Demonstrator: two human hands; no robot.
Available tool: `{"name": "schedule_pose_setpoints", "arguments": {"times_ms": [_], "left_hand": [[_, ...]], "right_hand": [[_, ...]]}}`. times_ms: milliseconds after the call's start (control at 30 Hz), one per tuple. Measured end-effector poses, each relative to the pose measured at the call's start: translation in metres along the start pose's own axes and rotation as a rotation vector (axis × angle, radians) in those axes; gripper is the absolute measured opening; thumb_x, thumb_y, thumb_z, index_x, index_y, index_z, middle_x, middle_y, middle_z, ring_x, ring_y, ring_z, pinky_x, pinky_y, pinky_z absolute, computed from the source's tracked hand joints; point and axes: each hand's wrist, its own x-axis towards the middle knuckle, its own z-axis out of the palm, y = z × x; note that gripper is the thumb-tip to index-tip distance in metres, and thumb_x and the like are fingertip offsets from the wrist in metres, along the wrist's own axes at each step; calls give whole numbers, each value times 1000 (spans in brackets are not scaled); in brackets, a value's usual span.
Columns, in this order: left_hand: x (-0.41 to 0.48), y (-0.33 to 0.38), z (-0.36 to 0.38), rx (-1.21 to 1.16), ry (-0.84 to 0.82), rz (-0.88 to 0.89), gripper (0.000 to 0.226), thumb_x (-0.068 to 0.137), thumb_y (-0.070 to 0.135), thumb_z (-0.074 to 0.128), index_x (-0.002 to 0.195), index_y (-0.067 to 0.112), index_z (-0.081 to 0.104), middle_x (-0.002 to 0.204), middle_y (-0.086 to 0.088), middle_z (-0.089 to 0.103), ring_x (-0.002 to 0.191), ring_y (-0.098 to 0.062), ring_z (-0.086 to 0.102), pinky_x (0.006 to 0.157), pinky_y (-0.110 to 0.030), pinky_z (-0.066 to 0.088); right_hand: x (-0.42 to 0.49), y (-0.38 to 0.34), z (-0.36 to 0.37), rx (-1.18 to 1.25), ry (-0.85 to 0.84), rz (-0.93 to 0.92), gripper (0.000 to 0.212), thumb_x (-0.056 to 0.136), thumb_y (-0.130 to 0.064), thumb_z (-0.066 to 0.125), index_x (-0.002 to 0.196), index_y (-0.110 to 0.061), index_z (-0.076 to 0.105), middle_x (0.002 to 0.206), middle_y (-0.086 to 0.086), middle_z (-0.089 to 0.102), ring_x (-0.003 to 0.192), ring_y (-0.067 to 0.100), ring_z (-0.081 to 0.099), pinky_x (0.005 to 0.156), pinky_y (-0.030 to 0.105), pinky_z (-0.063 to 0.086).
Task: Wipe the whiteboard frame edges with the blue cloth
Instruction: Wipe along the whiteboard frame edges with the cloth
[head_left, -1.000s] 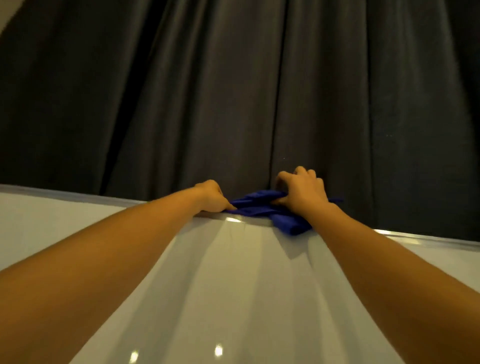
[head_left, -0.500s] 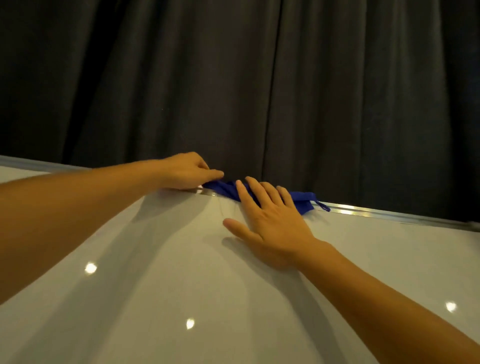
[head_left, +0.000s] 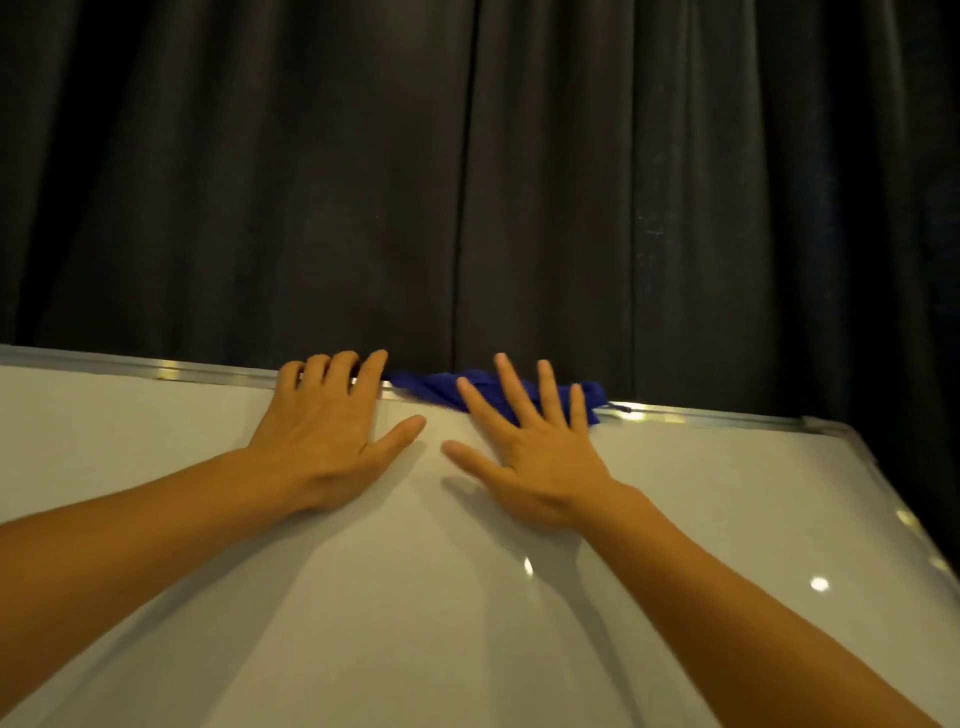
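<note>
From the head view I see the blue cloth (head_left: 470, 388) draped over the whiteboard's top frame edge (head_left: 701, 415), under my flat, released right hand (head_left: 527, 447). My left hand (head_left: 322, 431) lies flat, fingers curled over the frame. Next, I judge, press and slide the cloth toward the right corner.

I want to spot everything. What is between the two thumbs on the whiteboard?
Nothing: in the head view, only bare whiteboard lies between the left hand thumb and right hand thumb.
</note>
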Motion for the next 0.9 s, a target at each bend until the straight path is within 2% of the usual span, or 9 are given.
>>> {"name": "schedule_pose_setpoints", "arguments": {"times_ms": [67,133,200,333,467,567,700,767,900], "left_hand": [[-5,-5,5,25,-68,11,109,66,91,-7,154,27,-3,164,-9,9,149,-34,9,120,-54,4],[-7,0,9,30,-112,3,114,59,96,-9,152,30,-17,165,-7,-9,150,-36,-10,118,-57,-8],[-6,14,11,37,-124,-26,118,54,99,-9,149,30,-23,163,-7,-19,148,-39,-19,115,-62,-13],[-5,42,11,58,-116,-54,123,47,96,-16,149,27,-25,162,-8,-23,145,-44,-21,114,-67,-11],[-11,39,11,22,-110,-45,122,50,98,-13,149,27,-25,161,-8,-26,145,-45,-23,114,-67,-9],[-13,49,11,-1,-124,-25,122,50,98,-12,148,27,-27,160,-8,-29,144,-44,-26,113,-68,-11],[-11,96,18,-6,-130,7,123,51,98,-11,147,24,-30,160,-9,-29,144,-44,-27,111,-69,-12],[-9,108,25,15,-107,-4,122,48,97,-14,143,23,-34,159,-10,-30,143,-44,-27,111,-69,-10],[-10,106,31,-23,-68,39,118,51,99,-11,142,27,-35,159,-7,-32,143,-42,-29,112,-66,-13]], "right_hand": [[-13,32,-10,-22,-54,140,75,70,-93,1,135,-65,-21,155,-15,-30,141,27,-34,112,55,-21],[-18,42,-16,-10,-95,245,82,66,-95,0,137,-61,-22,155,-14,-32,140,29,-35,111,56,-22],[-10,24,-12,49,-100,235,88,63,-97,0,139,-59,-20,154,-15,-32,138,29,-37,107,55,-26],[-2,-8,4,48,-88,91,83,63,-98,2,135,-63,-22,150,-19,-36,135,28,-42,104,55,-31],[-25,61,-19,-9,-130,266,85,63,-97,4,137,-63,-20,154,-17,-32,140,33,-34,110,63,-19],[-32,86,-30,26,-166,379,92,60,-97,3,141,-58,-17,156,-13,-31,140,35,-32,110,64,-17],[-20,45,-6,76,-119,173,86,64,-98,7,139,-62,-15,156,-19,-27,138,27,-37,106,57,-26],[-24,51,-2,40,-94,112,82,67,-96,7,137,-62,-18,155,-20,-29,137,25,-39,108,55,-27],[-52,130,-29,-25,-115,285,93,62,-96,4,143,-55,-16,156,-14,-30,142,33,-30,113,59,-15]]}}
